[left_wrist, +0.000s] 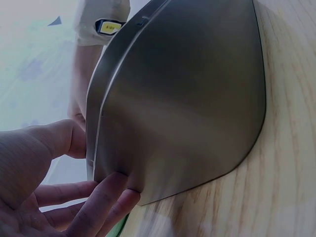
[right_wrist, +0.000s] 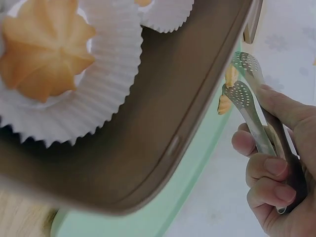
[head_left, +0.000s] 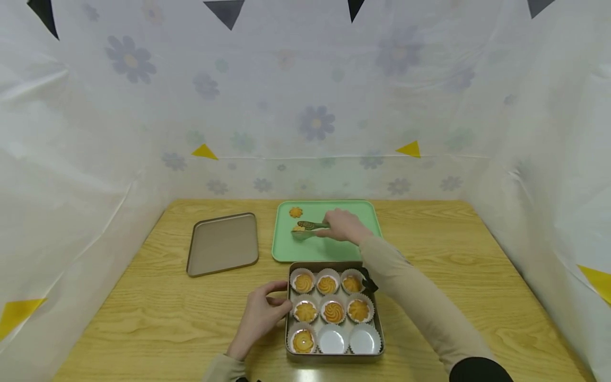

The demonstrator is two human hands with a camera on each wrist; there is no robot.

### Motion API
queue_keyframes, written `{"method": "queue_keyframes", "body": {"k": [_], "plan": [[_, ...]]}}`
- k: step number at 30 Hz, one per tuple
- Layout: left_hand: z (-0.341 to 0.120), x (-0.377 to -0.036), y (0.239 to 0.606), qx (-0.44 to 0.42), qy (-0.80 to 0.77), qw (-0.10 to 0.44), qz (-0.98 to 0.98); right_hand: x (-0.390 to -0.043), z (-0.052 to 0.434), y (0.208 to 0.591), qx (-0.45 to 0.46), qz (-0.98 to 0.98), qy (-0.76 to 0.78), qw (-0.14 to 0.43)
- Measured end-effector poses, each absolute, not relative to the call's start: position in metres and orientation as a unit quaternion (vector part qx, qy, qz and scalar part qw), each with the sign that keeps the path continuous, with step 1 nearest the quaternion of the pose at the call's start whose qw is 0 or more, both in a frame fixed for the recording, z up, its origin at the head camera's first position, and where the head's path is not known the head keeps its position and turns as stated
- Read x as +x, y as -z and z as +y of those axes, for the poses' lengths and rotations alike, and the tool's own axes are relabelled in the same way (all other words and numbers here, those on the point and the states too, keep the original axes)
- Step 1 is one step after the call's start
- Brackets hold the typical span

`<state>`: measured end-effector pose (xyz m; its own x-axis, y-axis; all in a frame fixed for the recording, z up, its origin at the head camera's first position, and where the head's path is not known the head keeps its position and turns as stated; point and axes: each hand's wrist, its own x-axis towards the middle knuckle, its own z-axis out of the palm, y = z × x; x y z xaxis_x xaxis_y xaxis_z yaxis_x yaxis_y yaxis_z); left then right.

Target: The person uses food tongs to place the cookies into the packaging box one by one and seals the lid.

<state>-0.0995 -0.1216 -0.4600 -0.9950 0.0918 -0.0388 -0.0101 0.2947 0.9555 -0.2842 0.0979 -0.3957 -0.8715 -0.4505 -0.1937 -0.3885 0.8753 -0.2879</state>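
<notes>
Head view, left hand [head_left: 260,318] at tin [head_left: 334,356] edge, tongs [head_left: 312,226] over tray [head_left: 324,249]

Lid [head_left: 223,244] left of tray [head_left: 329,249], tin [head_left: 334,358] before tray.

We find no readable text, number or brand; a small yellow label [left_wrist: 109,26] shows marks too blurred to read.

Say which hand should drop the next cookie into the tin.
Right. The right hand already grips the tongs, closed around a cookie on the green tray. The left hand is steadying the tin.
</notes>
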Motion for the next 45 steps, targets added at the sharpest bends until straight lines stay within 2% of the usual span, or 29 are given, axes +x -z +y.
{"method": "queue_keyframes", "body": {"k": [21, 34, 45], "plan": [[-0.124, -0.099, 0.458, 0.028, -0.583, 0.043, 0.811, -0.244, 0.141, 0.389, -0.317, 0.930, 0.173, 0.066], [-0.123, -0.098, 0.458, 0.028, -0.597, 0.042, 0.801, -0.209, 0.170, 0.380, -0.373, 0.906, 0.195, 0.055], [-0.124, -0.098, 0.461, 0.030, -0.585, 0.041, 0.809, -0.173, 0.199, 0.376, -0.391, 0.892, 0.212, 0.081]]}}
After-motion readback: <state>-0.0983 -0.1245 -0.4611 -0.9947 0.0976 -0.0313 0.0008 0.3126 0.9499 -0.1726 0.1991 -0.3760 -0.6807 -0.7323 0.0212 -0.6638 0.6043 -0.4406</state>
